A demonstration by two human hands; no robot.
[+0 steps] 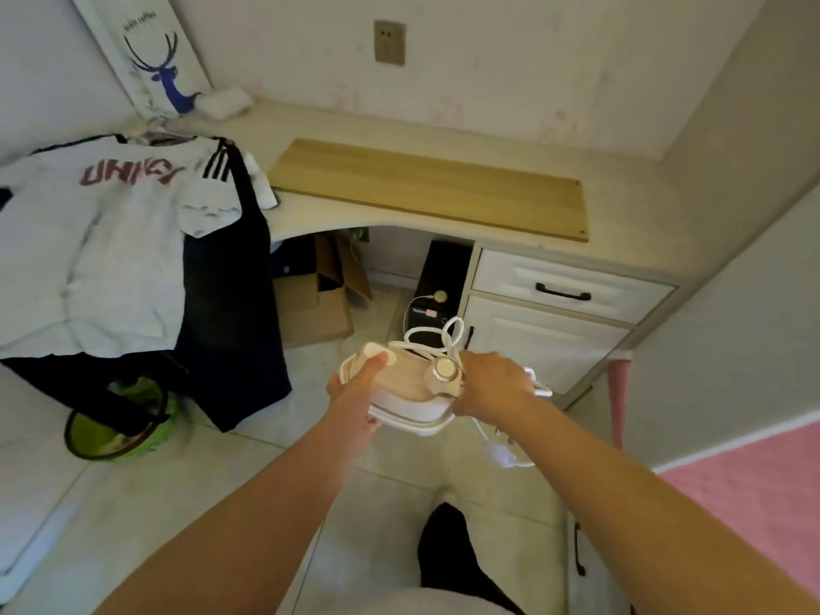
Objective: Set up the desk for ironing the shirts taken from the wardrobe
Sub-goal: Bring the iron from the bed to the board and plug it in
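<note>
A white and beige iron (406, 383) hangs in the air in front of the desk (630, 215). My left hand (355, 388) grips its near left side, thumb on top. My right hand (492, 386) holds its right side together with the looped white cord (437, 332), whose plug end (503, 452) dangles below. A long wooden board (435, 186) lies flat on the desk top. Several shirts (88, 241), a white one with red letters on top and dark ones under it, are draped over the desk's left end.
Under the desk stand a cardboard box (315, 299) and a black computer tower (437, 286). White drawers (563, 290) sit on the right. A green basket (120, 419) is on the floor at left. A deer picture (155, 59) leans against the wall; a wall socket (389, 42) is above the desk.
</note>
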